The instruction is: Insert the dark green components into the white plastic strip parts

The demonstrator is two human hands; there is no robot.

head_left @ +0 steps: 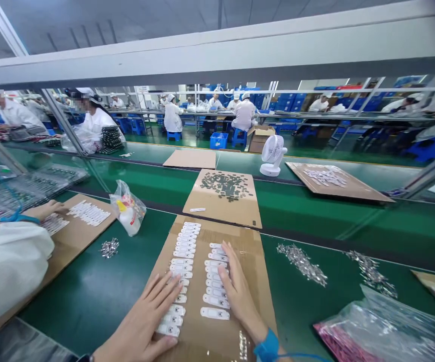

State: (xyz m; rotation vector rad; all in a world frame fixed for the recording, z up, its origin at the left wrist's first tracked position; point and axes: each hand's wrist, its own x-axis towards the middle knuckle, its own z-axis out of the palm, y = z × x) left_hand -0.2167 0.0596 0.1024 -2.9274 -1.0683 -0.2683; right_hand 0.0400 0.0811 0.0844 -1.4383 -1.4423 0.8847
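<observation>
My left hand (142, 317) lies flat with spread fingers on the lower end of a column of white plastic tags (182, 261). My right hand (238, 291) rests its fingertips on a second column of the same tags (215, 296), and a blue wrist strap (266, 346) circles that wrist. Both columns lie on a brown cardboard sheet (198, 241) on the green conveyor belt (70, 301). Neither hand grips anything, and the hands hide some of the tags.
A co-worker's white sleeve (8, 271) and hand (49, 208) reach another tag-laden cardboard sheet (85, 216) on the left. Loose metal parts (302, 264) lie to the right. A plastic bag (387, 327) sits at lower right, and a bottle-filled bag (128, 208) stands ahead.
</observation>
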